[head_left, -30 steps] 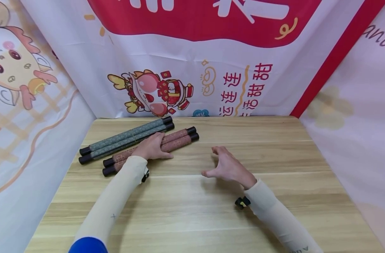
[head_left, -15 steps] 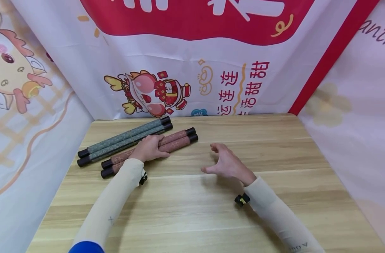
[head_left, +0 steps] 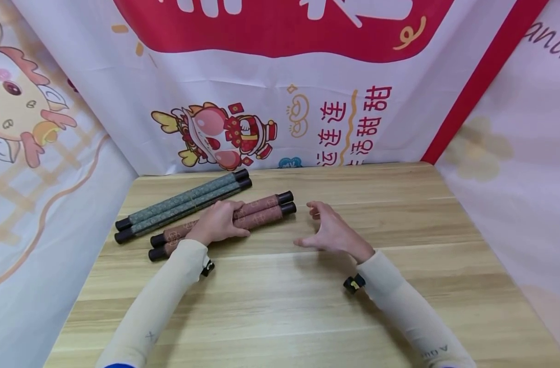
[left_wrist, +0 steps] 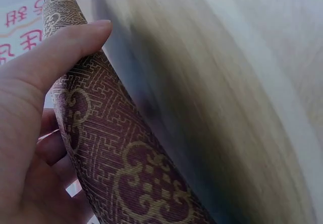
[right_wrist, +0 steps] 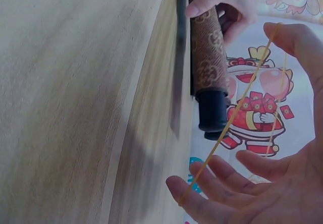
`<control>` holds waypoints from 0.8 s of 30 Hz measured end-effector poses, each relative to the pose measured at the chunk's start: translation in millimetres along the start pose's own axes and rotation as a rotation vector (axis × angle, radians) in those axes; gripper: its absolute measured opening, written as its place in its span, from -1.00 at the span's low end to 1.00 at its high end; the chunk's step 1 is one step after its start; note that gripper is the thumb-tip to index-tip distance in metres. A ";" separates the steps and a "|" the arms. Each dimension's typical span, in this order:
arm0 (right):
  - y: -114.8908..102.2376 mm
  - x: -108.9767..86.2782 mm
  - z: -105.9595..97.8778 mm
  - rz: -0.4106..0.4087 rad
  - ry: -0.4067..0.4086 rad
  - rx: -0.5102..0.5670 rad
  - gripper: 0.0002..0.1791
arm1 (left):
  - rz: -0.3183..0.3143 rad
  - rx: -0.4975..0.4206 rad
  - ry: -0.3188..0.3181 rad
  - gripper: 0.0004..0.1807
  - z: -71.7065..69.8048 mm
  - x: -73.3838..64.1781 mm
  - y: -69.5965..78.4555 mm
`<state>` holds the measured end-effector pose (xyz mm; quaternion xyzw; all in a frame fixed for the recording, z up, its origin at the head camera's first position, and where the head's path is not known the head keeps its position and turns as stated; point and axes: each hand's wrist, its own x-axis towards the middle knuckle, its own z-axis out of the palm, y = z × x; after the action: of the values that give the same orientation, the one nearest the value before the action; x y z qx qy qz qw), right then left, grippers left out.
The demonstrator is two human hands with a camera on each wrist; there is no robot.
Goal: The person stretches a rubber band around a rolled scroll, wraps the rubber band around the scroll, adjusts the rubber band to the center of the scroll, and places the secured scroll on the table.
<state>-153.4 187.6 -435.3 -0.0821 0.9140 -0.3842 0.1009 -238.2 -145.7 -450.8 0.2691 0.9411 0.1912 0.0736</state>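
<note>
Two reddish-brown patterned scrolls [head_left: 261,216] with black end knobs lie side by side, angled across the table's left half. My left hand [head_left: 217,222] grips them near the middle; in the left wrist view its thumb lies over the patterned cloth [left_wrist: 151,178] and its fingers curl behind. Apart from their right ends, my right hand [head_left: 332,230] holds its thumb and fingers spread wide. A thin yellow rubber band [right_wrist: 238,103] is stretched between thumb and fingertips in the right wrist view. Behind the reddish pair lies a grey-green scroll pair [head_left: 169,208].
The wooden table [head_left: 271,306] runs back to a printed white and red cloth [head_left: 280,71]. Cloth hangings also flank it at the left [head_left: 96,189] and right [head_left: 514,204]. The grey-green pair lies close beside my left fingers.
The reddish scrolls' right ends have shifted right and slightly toward me, with my left hand on them. My right hand stays almost in place, fingers still spread.
</note>
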 end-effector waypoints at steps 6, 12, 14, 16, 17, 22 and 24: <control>1.8 4.7 -0.2 -0.030 0.022 0.006 0.29 | 0.040 0.049 -0.004 -0.05 1.2 -9.8 13.6; 4.0 8.7 2.2 -0.048 0.019 0.041 0.26 | 0.072 0.048 -0.009 -0.02 3.9 -22.9 28.6; 4.0 9.2 2.8 -0.048 0.004 0.069 0.25 | 0.078 0.042 -0.008 -0.02 5.6 -26.0 33.1; 4.3 9.3 3.5 -0.040 -0.017 0.102 0.23 | 0.087 0.042 -0.008 -0.03 6.9 -28.6 37.9; 4.1 9.2 3.9 -0.034 -0.026 0.118 0.21 | 0.092 0.041 -0.010 -0.03 7.5 -29.7 40.3; 2.6 9.7 5.8 -0.005 -0.065 0.217 0.10 | 0.104 0.022 -0.009 -0.02 8.7 -35.6 51.9; 1.1 10.0 6.8 0.005 -0.066 0.262 0.03 | 0.108 0.018 0.000 -0.02 8.6 -37.8 56.9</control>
<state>-161.5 181.4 -442.0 -0.0785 0.8524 -0.4971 0.1416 -177.0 -118.7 -434.6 0.3202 0.9269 0.1863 0.0610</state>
